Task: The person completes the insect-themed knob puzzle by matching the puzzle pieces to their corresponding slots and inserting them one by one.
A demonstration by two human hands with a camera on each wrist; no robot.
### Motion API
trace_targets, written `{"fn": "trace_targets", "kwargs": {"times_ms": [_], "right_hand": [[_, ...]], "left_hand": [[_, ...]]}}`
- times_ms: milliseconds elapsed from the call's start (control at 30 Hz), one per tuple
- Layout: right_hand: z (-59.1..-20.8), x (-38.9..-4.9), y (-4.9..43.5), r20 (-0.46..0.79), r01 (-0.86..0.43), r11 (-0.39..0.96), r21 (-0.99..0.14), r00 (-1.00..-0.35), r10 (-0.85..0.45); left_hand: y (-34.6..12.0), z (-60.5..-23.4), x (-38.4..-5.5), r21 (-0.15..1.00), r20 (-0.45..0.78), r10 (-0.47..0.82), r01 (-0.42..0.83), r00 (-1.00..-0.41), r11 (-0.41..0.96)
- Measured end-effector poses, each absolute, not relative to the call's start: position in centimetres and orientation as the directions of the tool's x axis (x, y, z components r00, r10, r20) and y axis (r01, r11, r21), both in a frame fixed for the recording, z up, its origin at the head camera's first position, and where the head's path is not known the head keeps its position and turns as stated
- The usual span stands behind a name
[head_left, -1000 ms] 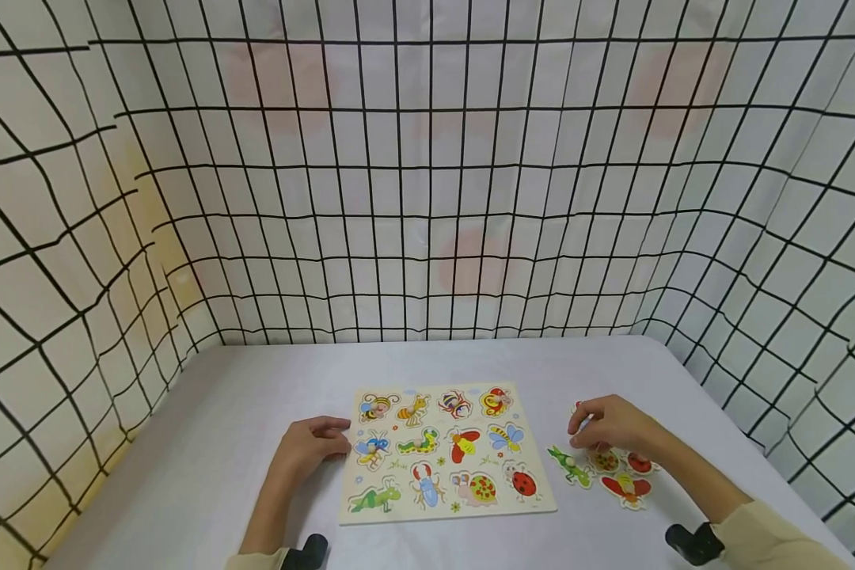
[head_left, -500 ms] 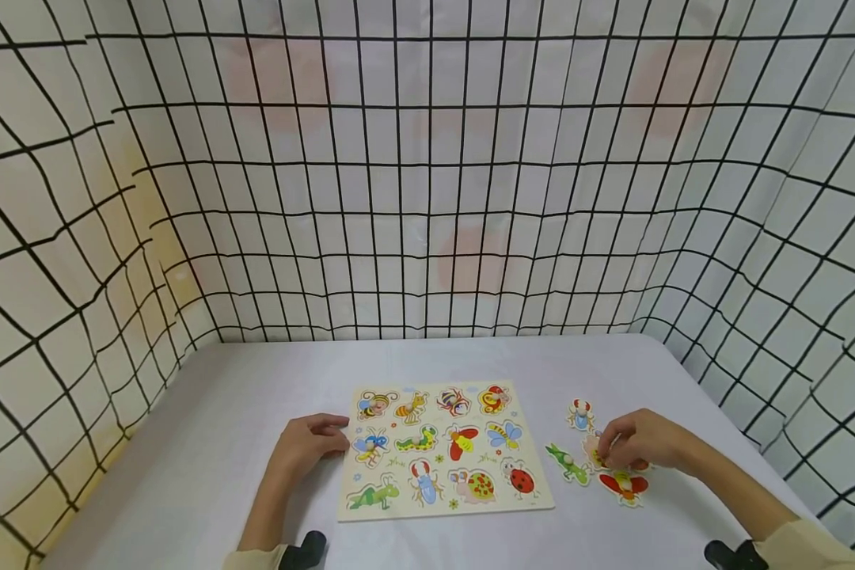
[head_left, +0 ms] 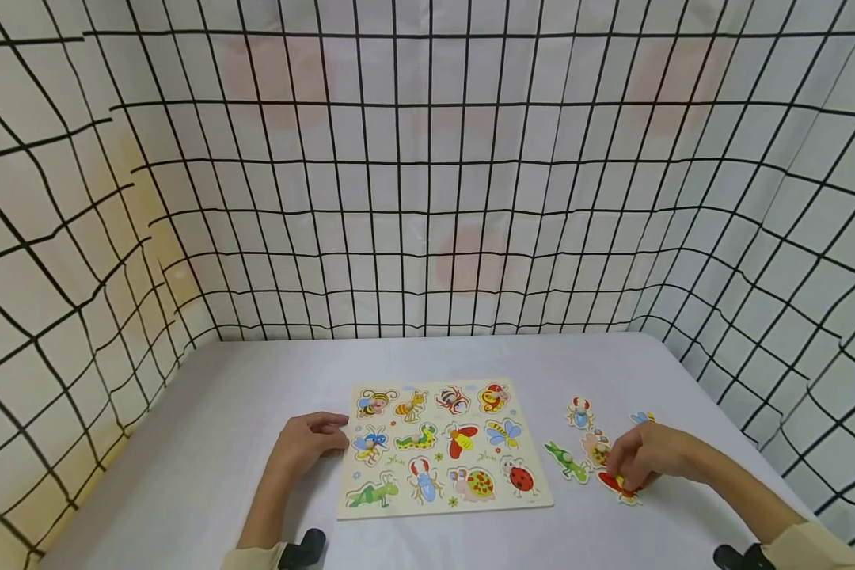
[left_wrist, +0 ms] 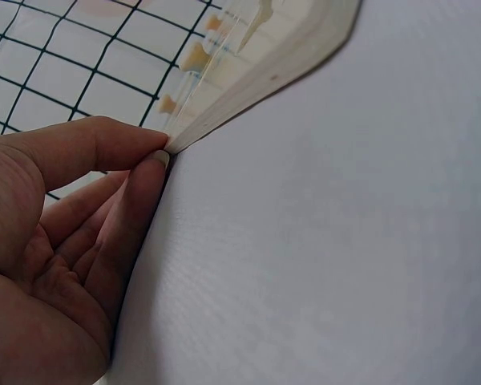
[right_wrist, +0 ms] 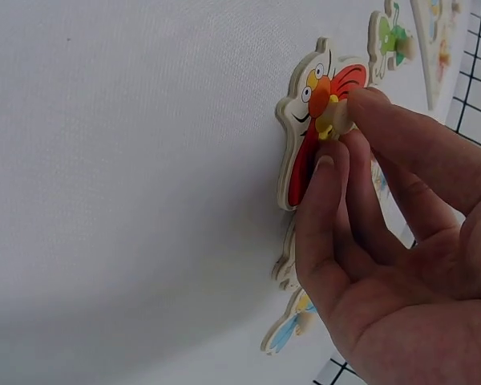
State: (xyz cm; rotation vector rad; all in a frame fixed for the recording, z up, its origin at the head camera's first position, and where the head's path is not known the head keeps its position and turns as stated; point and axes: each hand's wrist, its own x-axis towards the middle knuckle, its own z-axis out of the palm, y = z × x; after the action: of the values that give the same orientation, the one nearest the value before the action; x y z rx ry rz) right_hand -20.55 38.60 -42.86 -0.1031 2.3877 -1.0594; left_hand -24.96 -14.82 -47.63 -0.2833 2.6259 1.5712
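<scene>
Six pieces (head_left: 374, 404) look home, left hand (head_left: 309, 441) relaxed against the board's (head_left: 431, 418) left edge, and off its right edge the right hand (head_left: 647, 455) pinches the moth (right_wrist: 306, 124), at least four others (head_left: 579, 415) unplaced!

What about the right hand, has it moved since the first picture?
Yes: compared with the board, the right hand has moved right and lower in the picture.
</scene>
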Motion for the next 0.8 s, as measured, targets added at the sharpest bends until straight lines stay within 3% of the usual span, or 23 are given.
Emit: {"fn": "trace_targets", "kwargs": {"times_ms": [800], "right_hand": [[-43.21,-20.7,38.7,-0.453,0.127,0.705,-0.698,-0.841,-0.297]], "left_hand": [[-14.69,-47.77,-25.13,0.874,-0.157,-0.135,-0.201,-0.978,0.442]]}}
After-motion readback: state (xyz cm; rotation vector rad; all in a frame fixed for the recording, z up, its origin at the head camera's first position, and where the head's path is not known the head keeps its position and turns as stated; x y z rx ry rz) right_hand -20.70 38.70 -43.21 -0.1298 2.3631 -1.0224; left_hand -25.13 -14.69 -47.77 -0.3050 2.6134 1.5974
